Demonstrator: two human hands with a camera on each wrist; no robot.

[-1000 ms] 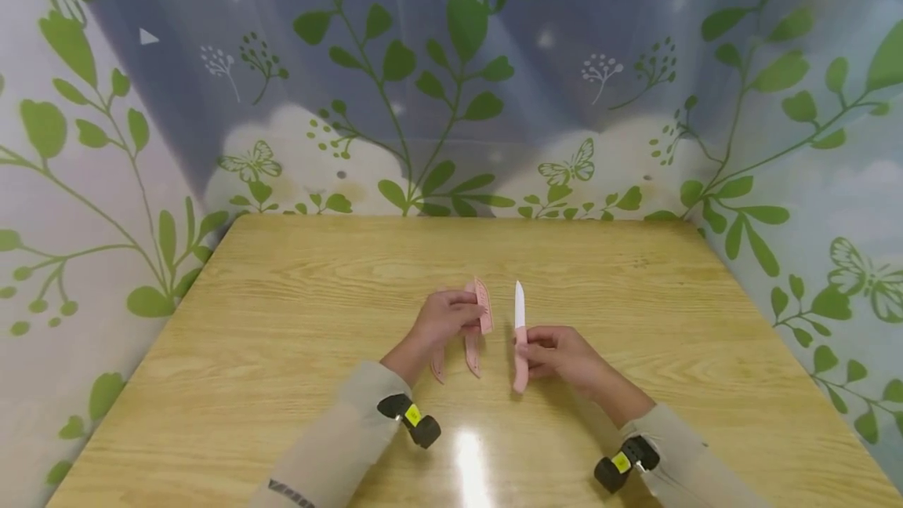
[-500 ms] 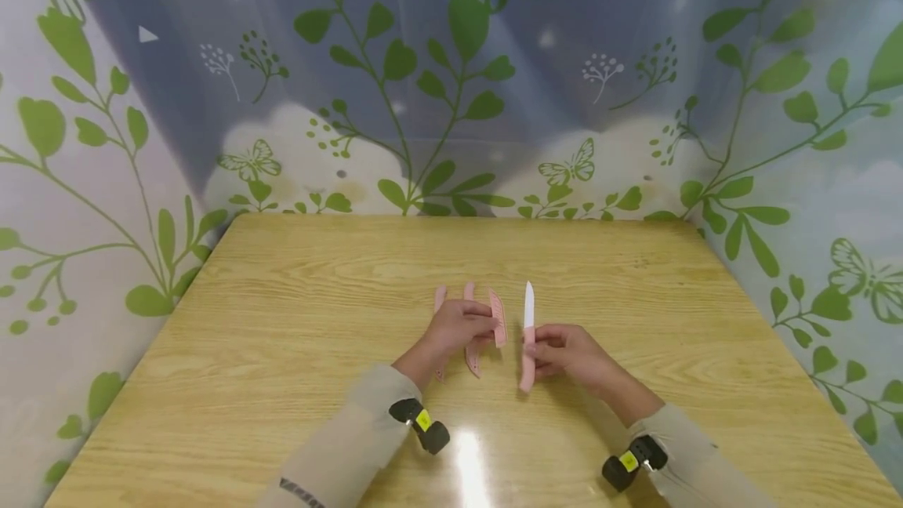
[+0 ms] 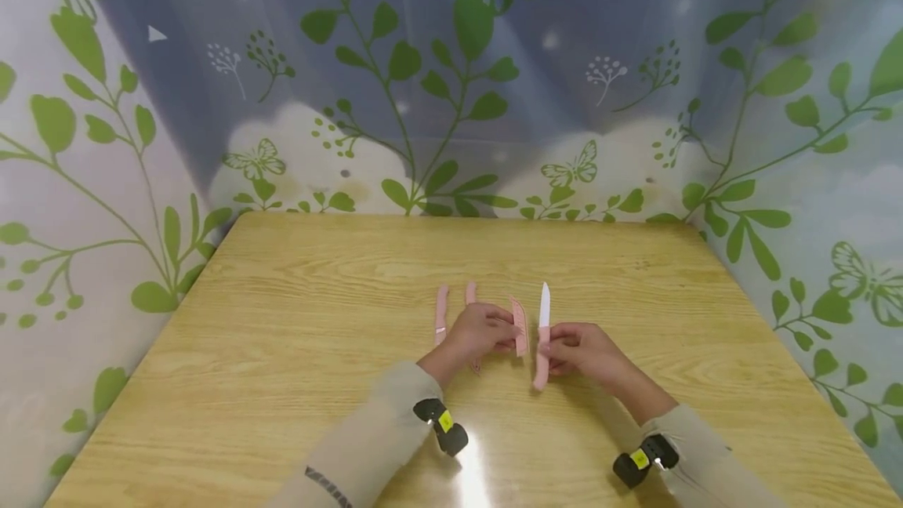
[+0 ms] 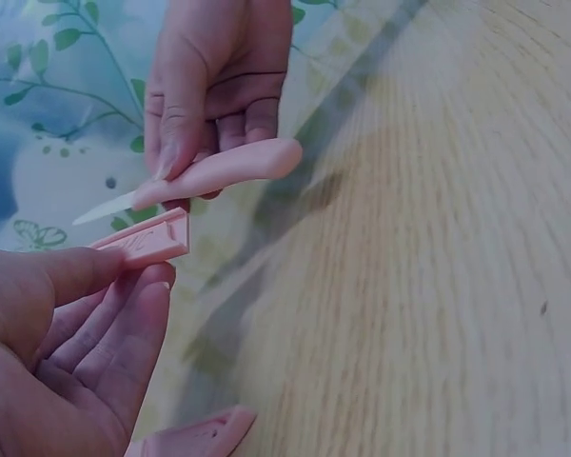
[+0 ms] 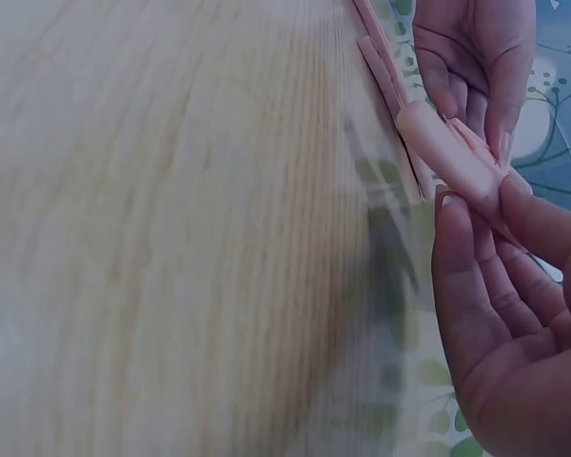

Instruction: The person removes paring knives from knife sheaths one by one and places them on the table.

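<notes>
While the right hand (image 3: 585, 351) is pinching a knife (image 3: 543, 335) by its pink handle, the left hand (image 3: 476, 332) is pinching a pink sheath (image 3: 520, 316) between thumb and fingers. The right thumb and fingers are standing only the handle's thickness apart, and the left ones are likewise pressing on both faces of the sheath. The knife's white blade (image 3: 545, 304) is projecting bare beyond the right grip, pointing away from the person, and the sheath is sitting just left of it, with a narrow gap showing between them in the head view. Beside the left grip, two more pink-handled knives are lying on the wooden table (image 3: 600, 257): the nearer one (image 3: 471, 292) is running partly hidden beneath the left hand, and the farther one (image 3: 441, 306) is resting left of that. Beyond both grips, a leaf-patterned curtain (image 3: 494, 139) is hanging behind the table's far edge.
</notes>
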